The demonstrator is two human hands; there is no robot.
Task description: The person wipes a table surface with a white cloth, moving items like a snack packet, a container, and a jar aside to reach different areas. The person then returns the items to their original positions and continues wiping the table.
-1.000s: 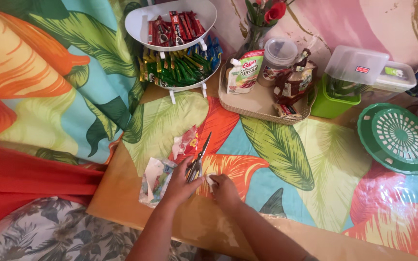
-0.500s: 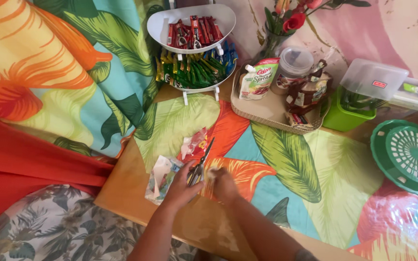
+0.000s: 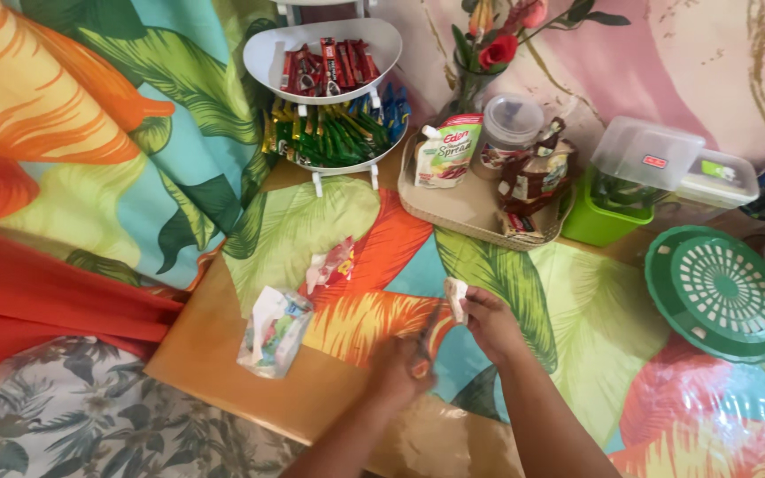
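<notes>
Pinching a small white piece [image 3: 456,297] between thumb and fingertips, the right hand [image 3: 491,324] is lifted a little above the leaf-patterned tablecloth [image 3: 577,301], its fingers curled close with hardly any gap. The piece stands upright out of the pinch, just beside the tip of the scissors [image 3: 427,332]. The left hand [image 3: 397,372] is closed around the scissors' handles, fingers wrapped tight, and the blades point up toward the white piece; the hand is blurred, so whether the blades are parted or together I cannot tell.

To the left of both hands, near the table's edge, lies a crumpled clear wrapper [image 3: 274,330], and a little beyond it a torn red and white wrapper [image 3: 329,264]; neither is touched. At the back of the table stands a white two-tier stand [image 3: 329,66] of red, green and blue sachets, next to a beige tray [image 3: 471,208] bearing a pouch and a jar. A green box with a clear lid [image 3: 608,217] sits to the tray's right, and a round green basket [image 3: 719,292] lies well apart, on the right.
</notes>
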